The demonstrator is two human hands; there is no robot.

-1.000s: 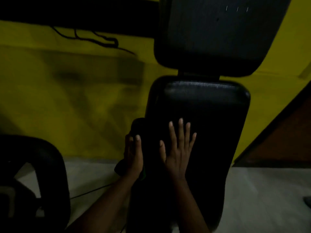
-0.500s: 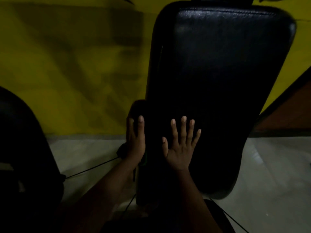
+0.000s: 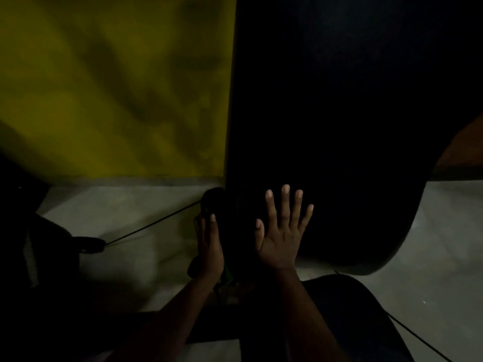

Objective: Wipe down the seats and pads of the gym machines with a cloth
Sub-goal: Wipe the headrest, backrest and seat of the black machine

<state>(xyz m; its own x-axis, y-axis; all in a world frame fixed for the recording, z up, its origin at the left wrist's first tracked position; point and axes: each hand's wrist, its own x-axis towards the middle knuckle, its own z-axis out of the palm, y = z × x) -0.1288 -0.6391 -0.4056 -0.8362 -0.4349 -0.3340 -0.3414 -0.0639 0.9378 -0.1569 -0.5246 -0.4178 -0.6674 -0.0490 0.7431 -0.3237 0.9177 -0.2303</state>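
Note:
A large black upholstered pad (image 3: pixel 352 126) fills the upper right of the dim head view. My right hand (image 3: pixel 281 231) lies flat on its lower part with the fingers spread and nothing in it. My left hand (image 3: pixel 209 246) is at the pad's left edge, pressing a dark cloth (image 3: pixel 213 198) against the side. The cloth sticks out above my fingertips and below my wrist. A small green bit (image 3: pixel 228 275) shows beside that wrist.
A yellow wall (image 3: pixel 104 87) stands behind, meeting a pale floor (image 3: pixel 431 257). A thin black cable (image 3: pixel 151 226) runs left to a dark machine part (image 3: pixel 52 257). A dark rounded shape (image 3: pixel 352 309) sits below the pad, with another cable (image 3: pixel 418 338) beside it.
The view has dropped and come closer, so the upper pad has left the frame and the lower pad looks larger. Both hands have slid down toward the pad's bottom end.

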